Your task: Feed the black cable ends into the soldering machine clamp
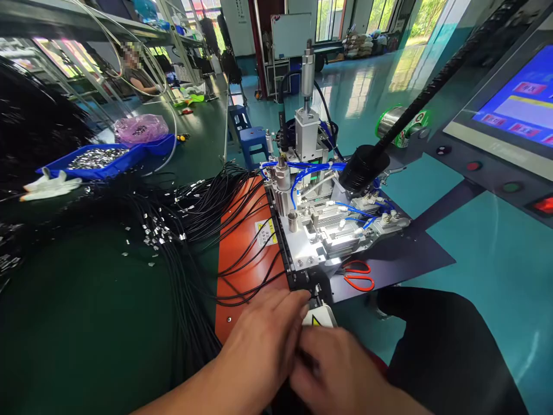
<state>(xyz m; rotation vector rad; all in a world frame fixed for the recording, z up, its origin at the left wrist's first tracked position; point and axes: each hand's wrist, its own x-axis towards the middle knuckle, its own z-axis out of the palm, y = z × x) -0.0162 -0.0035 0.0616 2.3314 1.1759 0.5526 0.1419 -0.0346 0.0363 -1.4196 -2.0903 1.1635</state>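
My left hand [265,328] is at the front end of the orange panel [246,248], its fingers curled and its fingertips turned away from view. Against it is my right hand [341,366], closed with the fingers bent inward; whatever is between the two hands is hidden. Just beyond them is a white part with a yellow warning triangle [317,318]. Several black cables [254,259] run across the orange panel toward the silver machine [319,225] with blue air tubes. Red-handled scissors [359,275] lie to the right of the hands.
A bundle of black cables with metal ends [162,233] lies on the dark green table [99,311]. At the back left are a blue tray of metal parts [103,164] and a white glove [52,185]. A control screen [522,104] and solder spool [395,124] are at right. A person sits far left.
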